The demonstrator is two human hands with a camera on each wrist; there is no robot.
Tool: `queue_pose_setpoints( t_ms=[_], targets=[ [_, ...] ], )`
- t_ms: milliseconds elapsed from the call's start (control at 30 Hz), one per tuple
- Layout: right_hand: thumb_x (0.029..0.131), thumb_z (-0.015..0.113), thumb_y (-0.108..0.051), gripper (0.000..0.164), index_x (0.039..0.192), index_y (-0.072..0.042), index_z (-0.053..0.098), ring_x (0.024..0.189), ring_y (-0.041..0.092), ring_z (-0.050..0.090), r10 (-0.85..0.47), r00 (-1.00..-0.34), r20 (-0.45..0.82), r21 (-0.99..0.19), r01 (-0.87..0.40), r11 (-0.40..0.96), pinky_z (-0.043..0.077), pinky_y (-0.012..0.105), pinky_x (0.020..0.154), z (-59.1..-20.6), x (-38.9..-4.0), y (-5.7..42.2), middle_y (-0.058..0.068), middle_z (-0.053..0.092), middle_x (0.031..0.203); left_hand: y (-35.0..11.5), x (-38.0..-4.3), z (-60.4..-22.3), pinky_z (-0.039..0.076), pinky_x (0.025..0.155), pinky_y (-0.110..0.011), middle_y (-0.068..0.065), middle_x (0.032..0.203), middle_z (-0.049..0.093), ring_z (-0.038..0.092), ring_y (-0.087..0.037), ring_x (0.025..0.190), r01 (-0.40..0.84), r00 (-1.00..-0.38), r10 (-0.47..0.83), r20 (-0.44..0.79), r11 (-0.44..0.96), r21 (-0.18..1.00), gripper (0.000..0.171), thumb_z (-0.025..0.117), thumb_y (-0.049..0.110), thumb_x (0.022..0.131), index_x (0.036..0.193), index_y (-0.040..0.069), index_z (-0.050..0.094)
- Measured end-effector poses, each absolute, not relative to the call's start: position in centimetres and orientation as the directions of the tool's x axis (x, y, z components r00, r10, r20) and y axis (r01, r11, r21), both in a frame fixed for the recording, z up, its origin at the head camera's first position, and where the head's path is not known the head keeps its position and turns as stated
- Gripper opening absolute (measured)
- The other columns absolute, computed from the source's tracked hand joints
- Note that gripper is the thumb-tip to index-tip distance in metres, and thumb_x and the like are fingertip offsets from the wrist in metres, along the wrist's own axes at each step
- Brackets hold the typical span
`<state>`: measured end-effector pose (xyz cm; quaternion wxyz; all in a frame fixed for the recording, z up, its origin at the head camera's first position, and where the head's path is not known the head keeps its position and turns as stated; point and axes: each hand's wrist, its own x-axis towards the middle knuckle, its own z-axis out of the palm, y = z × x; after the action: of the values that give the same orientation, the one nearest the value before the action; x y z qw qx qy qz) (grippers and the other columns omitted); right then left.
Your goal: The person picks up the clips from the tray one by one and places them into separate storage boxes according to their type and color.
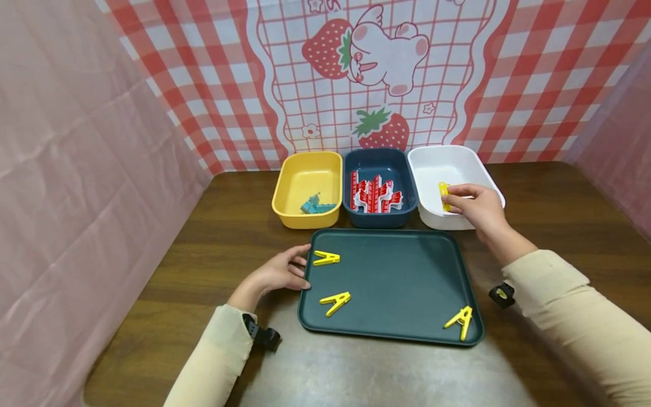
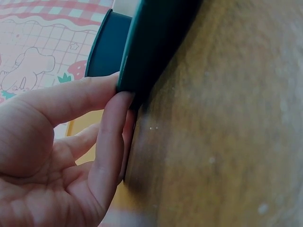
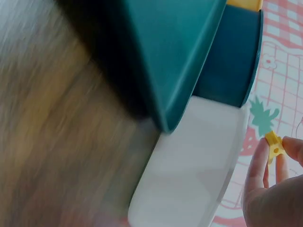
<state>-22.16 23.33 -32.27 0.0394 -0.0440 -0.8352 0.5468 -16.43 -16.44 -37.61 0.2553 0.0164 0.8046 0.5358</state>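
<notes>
Right hand [image 1: 480, 212] pinches a clip [image 1: 443, 192] above the white bin [image 1: 432, 220]; lower it before release, limits bounce. Left hand [image 1: 277, 271], fingers relaxed, touches tray [image 1: 391, 282]; light contact should suffice.

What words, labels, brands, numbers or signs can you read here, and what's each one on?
No whole word, brand or number is readable.
Backdrop cloth: a red mark like "S", cut off by the top edge.
Red-and-white pieces: any print is too small to read.
Yellow clips: no lettering visible.
Black wrist devices: too small to tell.
</notes>
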Motion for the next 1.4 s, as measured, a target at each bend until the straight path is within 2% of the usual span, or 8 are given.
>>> queue_pose_setpoints(
  t_ms=[300,700,900,1200,1400],
  targets=[
    [0.088,0.064,-0.031,0.052,0.121,0.009,0.055,0.074,-0.002,0.055,0.184,-0.983,0.024,-0.905,0.056,0.422,0.051,0.016,0.070,-32.6,-22.7,24.9,0.012,0.051,0.110,-16.5,-16.4,-37.5,0.055,0.073,-0.033,-0.013,0.117,0.046,0.055,-0.024,0.093,-0.252,-0.873,0.286,-0.396,0.432,0.866,0.088,0.075,-0.011,0.070,0.144,0.016,0.034],
    [0.089,0.062,-0.033,0.053,0.125,0.005,0.053,0.078,0.004,0.053,0.235,-0.972,-0.002,-0.904,0.103,0.416,0.051,0.016,0.071,-32.6,-23.3,25.7,0.005,0.048,0.110,-16.4,-16.4,-37.3,0.055,0.073,-0.033,-0.013,0.117,0.046,0.055,-0.024,0.094,-0.271,-0.870,0.273,-0.410,0.430,0.861,0.087,0.074,-0.011,0.071,0.144,0.016,0.035],
    [0.088,0.062,-0.034,0.054,0.125,0.005,0.052,0.074,0.000,0.056,0.248,-0.969,0.020,-0.923,0.077,0.377,0.050,0.014,0.068,-32.6,-23.7,25.9,0.001,0.049,0.104,-16.4,-16.4,-37.4,0.055,0.073,-0.033,-0.013,0.118,0.046,0.054,-0.024,0.094,-0.273,-0.869,0.275,-0.412,0.428,0.862,0.088,0.074,-0.011,0.071,0.144,0.017,0.034],
    [0.089,0.061,-0.036,0.054,0.124,0.003,0.052,0.068,-0.004,0.059,0.236,-0.972,0.014,-0.920,0.080,0.383,0.050,0.013,0.067,-32.5,-23.4,25.6,0.005,0.049,0.103,-16.4,-16.4,-37.4,0.055,0.073,-0.033,-0.013,0.118,0.046,0.054,-0.024,0.095,-0.274,-0.868,0.274,-0.415,0.432,0.859,0.087,0.074,-0.010,0.071,0.144,0.017,0.034],
    [0.089,0.062,-0.032,0.050,0.120,0.006,0.054,0.065,-0.004,0.061,0.214,-0.975,0.058,-0.926,0.027,0.376,0.050,0.013,0.065,-32.6,-22.9,24.7,0.004,0.050,0.097,-16.4,-16.3,-37.3,0.055,0.074,-0.033,-0.013,0.118,0.046,0.054,-0.024,0.094,-0.273,-0.867,0.278,-0.414,0.430,0.861,0.086,0.074,-0.010,0.072,0.144,0.017,0.034]
  ],
)
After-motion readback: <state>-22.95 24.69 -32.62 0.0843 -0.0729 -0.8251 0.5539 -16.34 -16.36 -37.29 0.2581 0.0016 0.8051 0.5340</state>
